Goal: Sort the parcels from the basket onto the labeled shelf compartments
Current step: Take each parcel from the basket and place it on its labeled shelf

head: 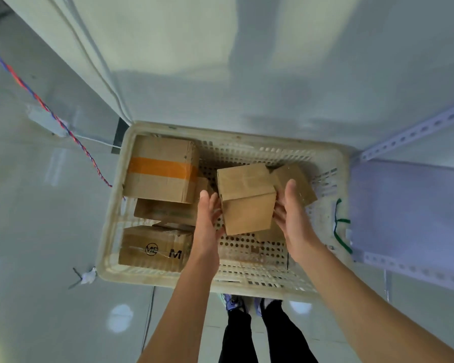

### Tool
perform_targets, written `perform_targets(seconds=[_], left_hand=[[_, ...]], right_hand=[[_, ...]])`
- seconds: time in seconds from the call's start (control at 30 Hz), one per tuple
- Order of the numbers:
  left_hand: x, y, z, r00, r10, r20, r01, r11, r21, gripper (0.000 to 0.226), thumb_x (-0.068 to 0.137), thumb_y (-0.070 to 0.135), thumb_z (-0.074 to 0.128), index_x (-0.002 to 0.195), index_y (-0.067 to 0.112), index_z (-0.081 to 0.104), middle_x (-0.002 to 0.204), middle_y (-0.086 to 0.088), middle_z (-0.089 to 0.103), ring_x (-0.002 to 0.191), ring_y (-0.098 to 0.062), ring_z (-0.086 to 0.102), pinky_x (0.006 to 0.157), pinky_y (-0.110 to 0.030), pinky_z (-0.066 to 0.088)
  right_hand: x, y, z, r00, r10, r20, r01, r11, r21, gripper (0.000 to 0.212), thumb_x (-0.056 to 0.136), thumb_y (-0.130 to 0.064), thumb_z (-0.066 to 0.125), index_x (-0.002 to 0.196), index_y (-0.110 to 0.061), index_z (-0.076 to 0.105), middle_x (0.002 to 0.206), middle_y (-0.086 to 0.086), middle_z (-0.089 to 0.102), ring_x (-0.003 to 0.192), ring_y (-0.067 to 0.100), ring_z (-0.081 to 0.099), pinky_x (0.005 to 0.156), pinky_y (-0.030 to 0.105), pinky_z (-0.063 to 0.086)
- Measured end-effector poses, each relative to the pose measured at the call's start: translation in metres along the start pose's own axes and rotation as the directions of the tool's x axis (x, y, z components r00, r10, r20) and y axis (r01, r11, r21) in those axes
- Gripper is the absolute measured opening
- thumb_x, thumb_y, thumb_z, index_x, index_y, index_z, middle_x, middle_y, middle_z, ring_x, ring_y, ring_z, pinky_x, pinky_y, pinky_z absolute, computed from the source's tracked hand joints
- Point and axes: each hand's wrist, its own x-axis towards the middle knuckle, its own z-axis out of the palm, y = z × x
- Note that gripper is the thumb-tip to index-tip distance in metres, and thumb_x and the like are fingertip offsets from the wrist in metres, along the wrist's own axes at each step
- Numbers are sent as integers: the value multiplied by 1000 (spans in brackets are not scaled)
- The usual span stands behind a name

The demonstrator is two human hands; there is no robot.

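A small cardboard parcel (247, 203) is held above the middle of the white basket (108, 231), squeezed between the left hand (207, 221) and the right hand (295, 221), each laid flat against a side with fingers straight. Held by side pressure alone, it could be let slip onto the other parcels (160, 169) in the basket.

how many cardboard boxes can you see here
5 clearly: orange-taped box back left, plain box just nearer, printed box front left, held box in the middle, tilted box at right. More may lie hidden beneath.
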Motion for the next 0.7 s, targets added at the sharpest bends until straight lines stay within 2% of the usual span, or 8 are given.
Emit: perform_targets(seconds=[0.03,0.07,0.13,0.23,0.4,0.53,0.7], left_hand=[[-12,7,1,999,28,15,-29,1000,10,92,85,89,34,156,32,49,147,6,61,139,-16,52,122,-52,35],[-23,15,2,998,53,21,-53,999,13,90,85,89,33,154,33,51,146,7,62,139,-14,52,123,-53,34],[-44,29,4,995,96,33,-96,995,10,86,86,88,34,150,36,55,144,10,64,139,-13,53,124,-52,32],[-75,49,9,984,168,55,-169,985,26,76,89,87,33,146,42,57,142,13,65,140,-12,53,124,-52,30],[-121,82,19,962,249,114,-257,965,58,73,92,82,29,146,42,58,141,16,67,138,-8,55,121,-50,34],[-146,97,23,947,298,121,-304,952,27,71,93,80,32,145,40,60,144,12,65,142,-13,53,122,-57,33],[-168,107,29,927,351,129,-351,936,-23,66,96,71,33,141,35,64,142,11,67,139,-13,56,120,-57,36]], right_hand=[[-11,-6,-2,1000,-7,-5,7,1000,19,91,78,-96,33,146,-40,56,150,-6,57,135,13,54,122,48,32],[-22,-12,-3,1000,-16,-15,17,999,39,83,78,-93,34,138,-42,60,146,-8,60,132,12,55,121,46,33],[-44,-26,-2,998,-54,-22,56,995,83,65,86,-82,32,129,-44,61,137,-13,64,127,7,58,119,39,36],[-76,-47,-3,992,-127,-24,129,983,129,56,91,-75,28,121,-43,63,126,-20,71,123,1,60,115,32,37],[-115,-77,-9,979,-201,-17,201,963,180,69,88,-77,29,129,-34,64,132,-8,72,129,13,62,116,36,41],[-136,-95,-15,959,-284,-27,281,927,247,73,94,-73,28,133,-23,66,127,-2,75,122,16,68,110,39,47],[-155,-109,-18,947,-320,-25,315,911,267,77,91,-73,32,130,-16,66,123,3,76,117,22,71,102,42,51]])
